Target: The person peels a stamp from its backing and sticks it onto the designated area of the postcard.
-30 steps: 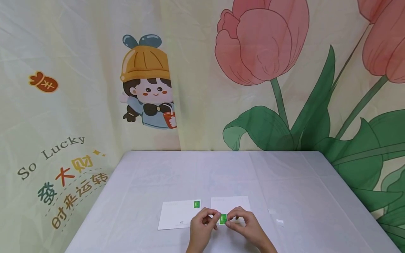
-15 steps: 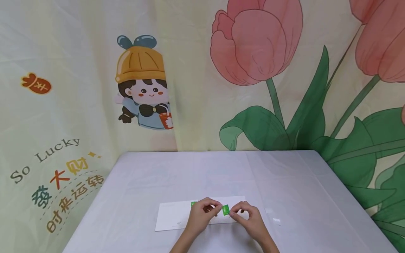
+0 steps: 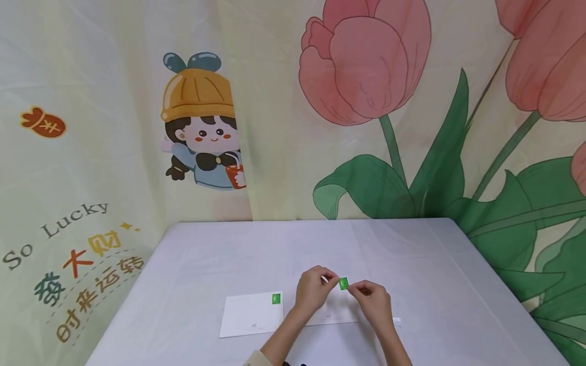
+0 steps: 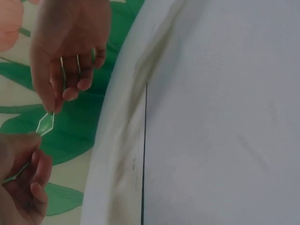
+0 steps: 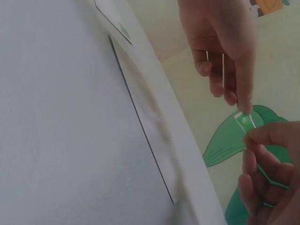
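Note:
A small green postage stamp point(image 3: 344, 283) with a pale border is raised above the table, pinched between both hands. My left hand point(image 3: 313, 288) holds its left edge with thumb and forefinger. At the opposite edge my right hand point(image 3: 373, 303) does likewise. Both wrist views show the stamp point(image 4: 45, 123) slightly bent between the fingertips. Beneath the hands lies a white envelope or card point(image 3: 330, 318), partly covered by them. Left of it rests a second white envelope or card point(image 3: 249, 316) with a green stamp point(image 3: 276, 299) in its upper right corner.
A white cloth covers the table point(image 3: 220, 254). Right of the right wrist lies a small shiny clear scrap point(image 3: 397, 322). A printed curtain point(image 3: 274, 152) with tulips and a cartoon figure hangs behind the table.
Both hands have risen and shifted forward and right with the stamp. The left envelope's stamp, partly covered half a second ago, shows fully again. The head view has swung slightly right.

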The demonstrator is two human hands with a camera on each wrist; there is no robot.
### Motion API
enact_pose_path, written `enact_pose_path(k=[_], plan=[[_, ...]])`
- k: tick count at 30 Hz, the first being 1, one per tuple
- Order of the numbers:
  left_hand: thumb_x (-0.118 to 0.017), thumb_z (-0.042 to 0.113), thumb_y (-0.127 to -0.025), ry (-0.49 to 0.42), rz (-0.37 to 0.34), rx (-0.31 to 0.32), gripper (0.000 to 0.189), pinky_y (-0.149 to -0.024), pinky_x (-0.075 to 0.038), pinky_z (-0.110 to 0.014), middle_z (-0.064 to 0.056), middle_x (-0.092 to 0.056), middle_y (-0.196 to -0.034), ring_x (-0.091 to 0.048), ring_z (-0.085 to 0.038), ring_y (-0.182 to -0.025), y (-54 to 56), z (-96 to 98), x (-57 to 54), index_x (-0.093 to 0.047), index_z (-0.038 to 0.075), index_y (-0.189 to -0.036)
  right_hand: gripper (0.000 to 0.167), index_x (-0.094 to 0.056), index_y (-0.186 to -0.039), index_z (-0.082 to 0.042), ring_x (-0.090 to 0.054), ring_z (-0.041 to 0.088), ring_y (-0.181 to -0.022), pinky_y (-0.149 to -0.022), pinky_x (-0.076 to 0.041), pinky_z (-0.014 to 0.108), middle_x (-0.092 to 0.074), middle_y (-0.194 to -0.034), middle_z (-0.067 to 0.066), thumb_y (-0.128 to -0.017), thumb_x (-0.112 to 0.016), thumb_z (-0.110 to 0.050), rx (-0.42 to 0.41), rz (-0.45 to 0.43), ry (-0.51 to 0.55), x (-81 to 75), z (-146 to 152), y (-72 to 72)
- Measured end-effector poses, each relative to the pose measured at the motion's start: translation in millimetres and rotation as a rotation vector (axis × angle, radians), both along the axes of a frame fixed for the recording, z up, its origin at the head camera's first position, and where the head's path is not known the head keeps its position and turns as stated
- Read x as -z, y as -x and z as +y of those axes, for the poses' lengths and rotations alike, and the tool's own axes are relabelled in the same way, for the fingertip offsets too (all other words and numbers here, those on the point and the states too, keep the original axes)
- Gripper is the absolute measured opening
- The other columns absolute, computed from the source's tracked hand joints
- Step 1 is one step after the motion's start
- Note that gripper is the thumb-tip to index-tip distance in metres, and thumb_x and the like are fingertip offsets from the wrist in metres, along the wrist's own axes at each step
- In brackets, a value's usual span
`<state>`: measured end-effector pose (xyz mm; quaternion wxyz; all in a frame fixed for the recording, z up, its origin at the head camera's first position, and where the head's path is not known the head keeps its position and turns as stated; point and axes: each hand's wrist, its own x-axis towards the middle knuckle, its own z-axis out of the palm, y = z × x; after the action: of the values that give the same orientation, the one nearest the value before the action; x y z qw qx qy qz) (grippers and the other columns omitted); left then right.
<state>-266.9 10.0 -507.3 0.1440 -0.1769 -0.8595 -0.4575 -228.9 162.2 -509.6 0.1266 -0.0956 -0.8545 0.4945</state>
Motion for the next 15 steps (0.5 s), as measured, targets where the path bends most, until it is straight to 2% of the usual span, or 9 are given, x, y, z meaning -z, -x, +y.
enact_pose_path(k=[3,6,10,15], plan=[[-0.074,0.019,-0.078,0.073,0.020,-0.049,0.006,-0.050,-0.040,-0.017,0.010,-0.058,-0.068,-0.050,0.000,-0.057,4.3,8.9,4.3,-0.072,0.015,-0.075,0.013,-0.072,-0.074,-0.009,-0.054,0.012,-0.062,-0.070,-0.040,0.039,-0.063,-0.064,-0.003,-0.076,-0.074,-0.021,0.060,-0.006,-0.065,5.5,0.1,4.7],[-0.075,0.020,-0.077,0.138,0.036,-0.083,0.007,-0.048,-0.038,-0.017,0.011,-0.056,-0.066,-0.048,0.000,-0.056,8.8,14.8,10.0,-0.071,0.016,-0.073,0.012,-0.071,-0.072,-0.009,-0.054,0.015,-0.062,-0.078,-0.031,0.049,-0.063,-0.062,-0.004,-0.075,-0.073,-0.021,0.095,-0.017,-0.128,11.2,-0.2,8.9],[-0.076,0.018,-0.076,0.187,0.017,-0.102,0.009,-0.047,-0.037,-0.018,0.011,-0.055,-0.063,-0.046,-0.001,-0.053,14.2,19.6,19.1,-0.070,0.017,-0.069,0.010,-0.070,-0.069,-0.011,-0.054,0.017,-0.062,-0.077,-0.026,0.049,-0.061,-0.060,-0.005,-0.073,-0.071,-0.021,0.121,-0.039,-0.189,19.7,-2.1,12.8],[-0.076,0.017,-0.075,0.213,-0.018,-0.108,0.012,-0.045,-0.037,-0.019,0.010,-0.055,-0.061,-0.045,-0.002,-0.051,18.4,22.8,29.9,-0.069,0.016,-0.066,0.010,-0.067,-0.064,-0.014,-0.055,0.018,-0.060,-0.075,-0.026,0.048,-0.061,-0.059,-0.006,-0.070,-0.072,-0.020,0.142,-0.032,-0.248,28.7,-2.9,15.0]])
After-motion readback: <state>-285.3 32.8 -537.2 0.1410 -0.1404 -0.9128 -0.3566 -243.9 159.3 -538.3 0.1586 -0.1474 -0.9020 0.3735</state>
